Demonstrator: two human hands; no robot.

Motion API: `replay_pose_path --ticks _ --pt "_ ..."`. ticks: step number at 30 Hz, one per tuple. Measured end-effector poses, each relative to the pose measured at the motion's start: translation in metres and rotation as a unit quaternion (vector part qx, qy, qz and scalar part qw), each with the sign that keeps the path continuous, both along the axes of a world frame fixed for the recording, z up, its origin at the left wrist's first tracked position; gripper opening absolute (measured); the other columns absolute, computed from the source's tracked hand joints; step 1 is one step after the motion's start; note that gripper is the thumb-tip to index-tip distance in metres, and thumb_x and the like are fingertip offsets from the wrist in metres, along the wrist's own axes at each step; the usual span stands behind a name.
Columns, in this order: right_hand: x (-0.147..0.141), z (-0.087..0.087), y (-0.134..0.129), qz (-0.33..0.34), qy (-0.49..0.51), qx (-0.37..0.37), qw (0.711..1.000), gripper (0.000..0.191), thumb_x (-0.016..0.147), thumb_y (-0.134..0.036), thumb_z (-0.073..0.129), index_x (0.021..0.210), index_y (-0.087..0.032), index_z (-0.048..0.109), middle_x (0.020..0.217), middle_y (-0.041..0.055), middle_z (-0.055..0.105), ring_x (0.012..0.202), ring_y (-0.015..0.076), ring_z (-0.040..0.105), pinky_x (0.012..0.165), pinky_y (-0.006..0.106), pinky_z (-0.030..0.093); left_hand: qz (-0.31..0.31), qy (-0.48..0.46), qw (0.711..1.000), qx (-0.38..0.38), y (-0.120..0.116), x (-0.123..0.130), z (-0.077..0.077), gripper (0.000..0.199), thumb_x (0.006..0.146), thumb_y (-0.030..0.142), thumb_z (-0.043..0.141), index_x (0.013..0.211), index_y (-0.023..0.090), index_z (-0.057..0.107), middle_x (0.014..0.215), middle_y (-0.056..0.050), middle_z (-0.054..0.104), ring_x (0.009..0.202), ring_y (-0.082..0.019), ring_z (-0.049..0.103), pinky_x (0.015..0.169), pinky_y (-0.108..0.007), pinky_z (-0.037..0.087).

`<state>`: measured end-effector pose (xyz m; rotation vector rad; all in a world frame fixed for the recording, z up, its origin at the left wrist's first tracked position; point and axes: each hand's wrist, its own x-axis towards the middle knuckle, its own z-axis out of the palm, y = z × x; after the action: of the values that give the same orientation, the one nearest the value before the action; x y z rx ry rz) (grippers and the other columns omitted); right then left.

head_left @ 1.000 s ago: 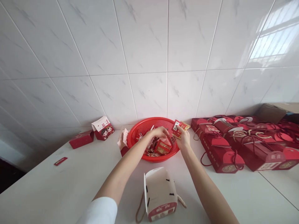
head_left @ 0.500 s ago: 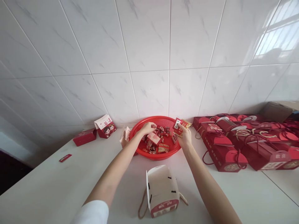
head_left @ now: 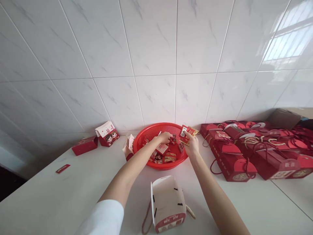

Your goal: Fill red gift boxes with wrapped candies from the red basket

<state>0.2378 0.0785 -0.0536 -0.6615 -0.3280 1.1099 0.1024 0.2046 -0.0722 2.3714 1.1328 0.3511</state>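
A red plastic basket (head_left: 179, 160) with perforated sides stands against the wall, holding wrapped candies (head_left: 170, 157) and a small pink-and-red box (head_left: 162, 148). My left hand (head_left: 165, 138) reaches down into it, fingers bent and closed among the sweets near a dark red wrapper. What it pinches is hidden. At the basket's right rim, my right hand (head_left: 192, 145) grips several red and gold packets (head_left: 187, 135), fanned out between thumb and fingers. Closer to me stands an open gift box (head_left: 168, 202), pale inside with a red printed end and rope handles.
Rows of red gift boxes (head_left: 234, 160) with cord handles fill the right side. On the left are a cartoon-printed box (head_left: 107, 133), a red box (head_left: 84, 145) and a small red piece (head_left: 63, 168). Another small box (head_left: 128, 147) leans beside the basket. White tiles rise behind.
My left hand has moved right and lower into the basket, towards the candies at its middle. My right hand keeps its packets at the rim. The view has shifted slightly.
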Motion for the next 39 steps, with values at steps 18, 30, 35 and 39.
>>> replay_pose_path --ticks 18,30,35,39 --pt "-0.002 0.002 -0.002 0.010 -0.008 0.010 1.000 0.023 0.059 -0.017 0.083 0.075 -0.016 0.066 0.067 0.0009 0.073 0.059 0.0188 0.071 0.056 0.028 0.059 -0.013 -0.047 0.996 -0.072 -0.018 0.003 0.017 0.014 0.062 0.013 0.080 0.066 0.019 0.067 0.067 0.000 0.069 0.069 -0.021 0.067 0.067 -0.029 0.052" --pt "-0.009 0.008 -0.010 0.055 -0.041 0.007 0.998 0.026 0.059 -0.023 0.086 0.077 -0.017 0.068 0.070 0.0013 0.075 0.061 0.0174 0.070 0.056 0.027 0.059 0.012 -0.312 0.948 -0.066 -0.065 -0.017 0.053 0.038 0.067 0.039 0.085 0.089 0.013 0.069 0.086 -0.006 0.072 0.078 -0.017 0.065 0.074 -0.031 0.053" --pt "-0.009 0.004 -0.011 0.124 -0.094 0.043 0.987 0.040 0.052 -0.030 0.093 0.083 -0.016 0.072 0.079 0.0044 0.077 0.068 0.0190 0.071 0.061 0.028 0.060 -0.029 -0.272 0.958 -0.083 -0.075 -0.015 0.062 0.032 0.068 0.037 0.085 0.082 0.013 0.069 0.081 -0.005 0.070 0.076 -0.018 0.065 0.071 -0.030 0.053" --pt "-0.008 0.001 -0.009 0.129 -0.116 0.044 0.984 0.041 0.049 -0.033 0.095 0.078 -0.017 0.072 0.077 0.0041 0.076 0.068 0.0208 0.071 0.062 0.031 0.059 -0.066 -0.230 0.963 -0.120 -0.070 -0.028 0.066 0.037 0.069 0.034 0.083 0.098 0.015 0.070 0.093 -0.006 0.072 0.087 -0.019 0.067 0.078 -0.031 0.054"
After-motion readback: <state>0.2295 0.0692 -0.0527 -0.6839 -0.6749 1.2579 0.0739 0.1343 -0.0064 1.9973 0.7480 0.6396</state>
